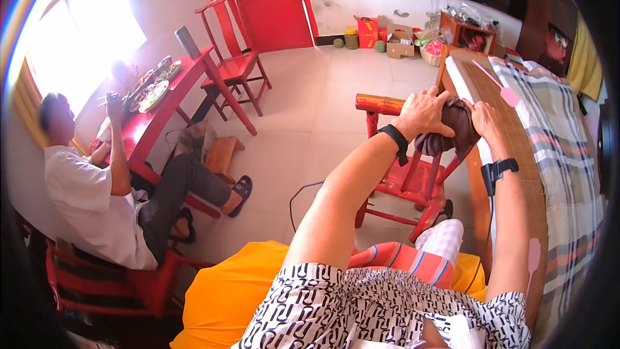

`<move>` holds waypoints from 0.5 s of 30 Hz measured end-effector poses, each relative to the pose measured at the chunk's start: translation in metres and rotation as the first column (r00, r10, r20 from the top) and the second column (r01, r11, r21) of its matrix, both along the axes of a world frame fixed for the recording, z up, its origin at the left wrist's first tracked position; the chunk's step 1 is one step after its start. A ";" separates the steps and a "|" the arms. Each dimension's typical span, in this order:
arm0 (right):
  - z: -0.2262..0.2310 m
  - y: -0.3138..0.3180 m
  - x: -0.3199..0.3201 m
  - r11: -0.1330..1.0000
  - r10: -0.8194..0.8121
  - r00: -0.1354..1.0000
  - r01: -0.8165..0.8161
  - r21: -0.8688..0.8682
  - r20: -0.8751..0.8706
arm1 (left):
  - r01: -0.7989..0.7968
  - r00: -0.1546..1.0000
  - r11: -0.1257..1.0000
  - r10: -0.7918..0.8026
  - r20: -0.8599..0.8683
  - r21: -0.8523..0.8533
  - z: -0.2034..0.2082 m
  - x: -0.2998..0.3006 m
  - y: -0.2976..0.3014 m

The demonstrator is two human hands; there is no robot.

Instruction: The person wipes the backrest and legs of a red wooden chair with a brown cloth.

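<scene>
A dark brown cloth (460, 123) is bunched over the top rail of a red wooden chair (413, 178) in front of me. On its left side my left hand (423, 115) grips the cloth, with fingers over the top and thumb at the near side. My right hand (487, 128) holds the cloth's right edge, its fingertips partly hidden behind the folds. Worn orange-red wood of the chair's top rail (378, 104) sticks out left of my left hand. Black bands circle both my wrists.
A bed (558, 181) with a woven mat and plaid cover lies close on the right. At left, a person (97, 200) sits by a red table (145, 132) with dishes. Another red chair (240, 64) stands beyond; boxes (400, 42) line the far wall.
</scene>
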State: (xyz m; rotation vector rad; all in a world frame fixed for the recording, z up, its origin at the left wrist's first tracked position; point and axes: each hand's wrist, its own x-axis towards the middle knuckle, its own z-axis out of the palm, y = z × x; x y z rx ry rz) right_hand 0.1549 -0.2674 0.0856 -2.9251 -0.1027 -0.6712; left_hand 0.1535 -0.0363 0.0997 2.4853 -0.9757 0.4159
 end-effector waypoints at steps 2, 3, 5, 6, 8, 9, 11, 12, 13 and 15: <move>0.000 0.005 -0.004 1.000 -0.014 1.000 0.014 0.020 0.008 | -0.003 1.000 1.000 0.003 0.006 0.003 -0.001 -0.001 0.000; 0.002 0.010 -0.008 0.999 -0.022 1.000 0.021 0.035 0.017 | -0.012 1.000 1.000 0.012 0.012 0.002 -0.002 -0.002 0.000; 0.005 0.017 -0.018 0.997 -0.034 0.999 0.031 0.071 0.036 | -0.007 1.000 1.000 0.008 0.024 -0.014 -0.005 -0.004 0.002; 0.007 0.019 -0.023 0.993 -0.048 0.997 0.041 0.109 0.058 | -0.001 0.999 1.000 0.002 0.041 -0.028 -0.004 -0.005 0.003; 0.006 0.020 -0.024 0.990 -0.036 0.998 0.030 0.140 0.041 | 0.009 0.999 0.999 -0.007 0.036 -0.049 -0.004 -0.008 0.008; 0.006 0.020 -0.024 0.986 -0.021 0.999 0.017 0.169 0.027 | 0.016 0.999 0.997 -0.013 0.034 -0.073 -0.004 -0.009 0.012; 0.006 0.021 -0.027 0.961 0.049 0.998 -0.056 0.270 0.031 | 0.103 0.991 0.987 -0.091 0.094 -0.127 -0.010 -0.003 0.026; 0.005 0.022 -0.025 0.920 0.124 0.991 -0.130 0.370 0.041 | 0.187 0.974 0.967 -0.161 0.157 -0.170 -0.011 0.000 0.035; 0.001 0.016 -0.023 0.922 0.117 0.992 -0.126 0.367 0.047 | 0.196 0.972 0.966 -0.168 0.163 -0.172 -0.007 -0.001 0.041; -0.010 0.007 -0.016 0.971 0.013 0.999 -0.020 0.237 0.034 | 0.233 0.958 0.972 -0.226 0.178 -0.018 0.001 -0.004 0.065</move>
